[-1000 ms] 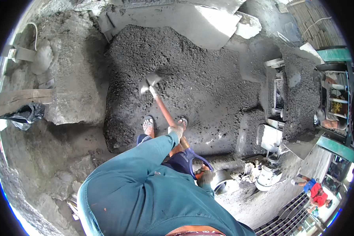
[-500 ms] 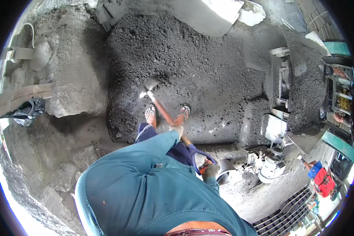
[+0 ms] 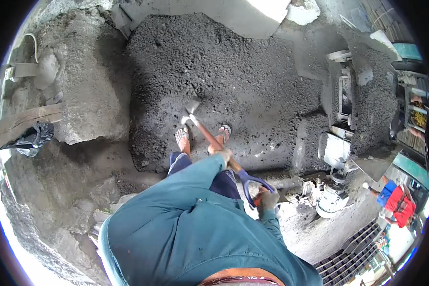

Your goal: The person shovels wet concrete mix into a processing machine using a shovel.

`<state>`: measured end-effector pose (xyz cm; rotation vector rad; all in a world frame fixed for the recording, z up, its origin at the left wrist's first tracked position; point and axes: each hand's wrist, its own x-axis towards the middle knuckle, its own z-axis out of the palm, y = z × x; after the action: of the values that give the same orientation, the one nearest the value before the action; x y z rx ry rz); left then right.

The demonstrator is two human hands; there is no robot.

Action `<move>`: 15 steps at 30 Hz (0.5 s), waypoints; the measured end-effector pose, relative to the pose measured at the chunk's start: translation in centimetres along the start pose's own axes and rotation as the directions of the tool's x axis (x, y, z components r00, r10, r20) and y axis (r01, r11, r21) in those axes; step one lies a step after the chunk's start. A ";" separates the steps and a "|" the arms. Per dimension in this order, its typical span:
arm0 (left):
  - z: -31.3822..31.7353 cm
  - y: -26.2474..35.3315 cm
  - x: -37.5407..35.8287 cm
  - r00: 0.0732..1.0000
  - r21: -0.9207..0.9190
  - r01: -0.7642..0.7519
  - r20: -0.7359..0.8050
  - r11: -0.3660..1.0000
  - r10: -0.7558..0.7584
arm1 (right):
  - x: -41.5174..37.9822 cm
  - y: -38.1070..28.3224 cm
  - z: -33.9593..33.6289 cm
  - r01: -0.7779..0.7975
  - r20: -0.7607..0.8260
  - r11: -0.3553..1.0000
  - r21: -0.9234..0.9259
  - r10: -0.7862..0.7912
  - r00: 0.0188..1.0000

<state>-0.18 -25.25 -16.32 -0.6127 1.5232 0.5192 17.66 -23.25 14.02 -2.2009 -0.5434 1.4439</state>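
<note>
A shovel slants across the middle of the view, its shaft (image 3: 207,133) reddish and its D-shaped handle (image 3: 244,180) blue. My left hand (image 3: 224,155) is closed round the lower part of the wooden shaft. Lower right, my right hand (image 3: 269,198) grips the handle, with an orange-red part of it showing at the fingers. The grey blade (image 3: 192,104) is blurred and lies low over the dark, crumbly material (image 3: 190,57), just beyond my sandalled feet (image 3: 182,136).
Rough concrete blocks (image 3: 93,90) and a wooden beam (image 3: 26,125) stand at the left. On the right are a metal frame (image 3: 344,95), a whitish motor-like machine (image 3: 332,201) and rows of dark blocks (image 3: 350,257). A person in red (image 3: 401,205) is at the far right.
Both my hands and the shovel have shifted right in the view, with the blade a little lower. The person in red also appears farther right and higher.
</note>
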 end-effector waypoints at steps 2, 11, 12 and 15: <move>2.3 -2.3 -2.4 0.996 -0.071 0.070 0.058 0.995 -0.066 | 1.5 1.6 -3.8 -0.063 -0.036 0.990 0.127 0.068 0.997; -4.0 5.9 -5.3 0.998 -0.226 0.001 -0.055 0.974 -0.013 | 3.2 4.2 1.1 0.316 0.147 0.949 -0.013 -0.311 0.939; -4.6 7.9 -7.3 0.997 -0.228 -0.044 -0.068 0.973 0.029 | 1.8 1.3 2.9 0.371 0.172 0.917 -0.147 -0.346 0.923; -5.6 12.1 -5.4 0.991 -0.190 -0.089 -0.119 0.978 0.067 | 4.1 3.0 6.4 0.255 0.169 0.955 -0.150 -0.229 0.959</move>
<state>-12.37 -19.51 -11.20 -0.7453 1.6190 0.7107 13.52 -22.45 6.99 -2.0718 -0.9868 1.4837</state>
